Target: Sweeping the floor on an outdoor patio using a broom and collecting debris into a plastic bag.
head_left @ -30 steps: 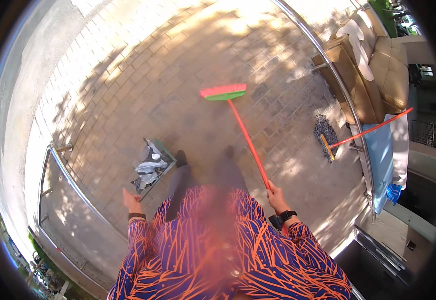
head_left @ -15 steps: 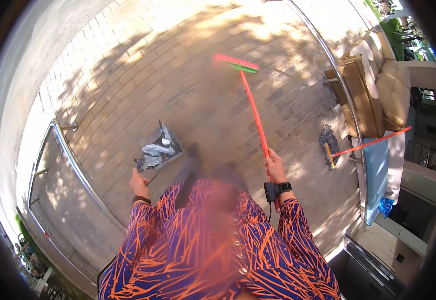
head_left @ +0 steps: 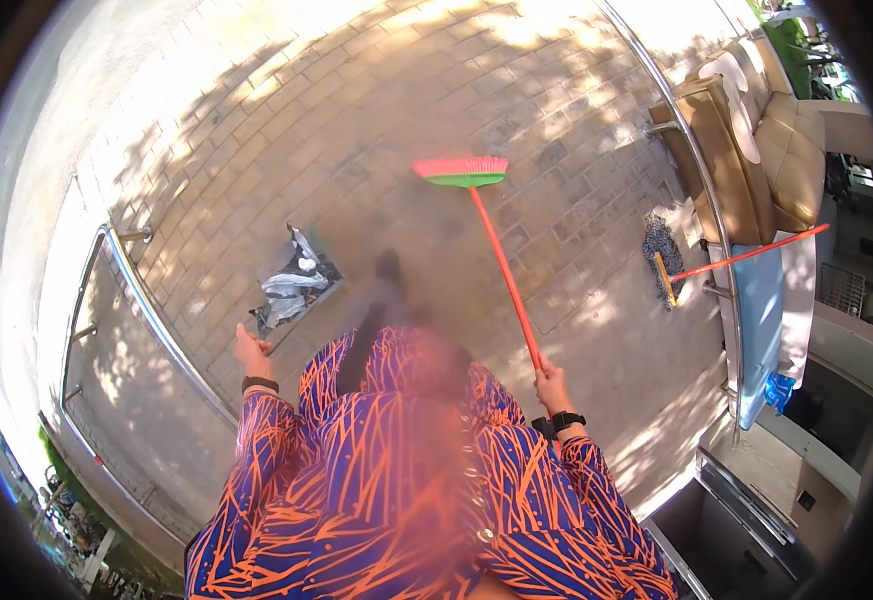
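Note:
In my right hand [head_left: 553, 388], fingers wrapped round it, is the red stick of a broom [head_left: 504, 268]. Its green and pink head [head_left: 464, 172] is ahead of me, bristles pointing away. My left hand [head_left: 252, 348] is closed by the near end of a dustpan [head_left: 330, 284], whose handle is mostly hidden by the fingers. Crumpled grey and white plastic litter [head_left: 292, 288] lies in the pan, covering most of it. The dustpan is left of my feet, and I cannot tell whether it touches the ground.
Brick paving [head_left: 356, 130] stretches ahead. Metal railings [head_left: 161, 325] run along both sides. A mop [head_left: 662, 255] with a red stick leans at the right railing, near a brown padded seat [head_left: 791, 160] and a light blue panel [head_left: 756, 330].
The broom head has come closer to me and turned slightly, and my right hand has come nearer my body. My left hand and the dustpan have shifted a little left.

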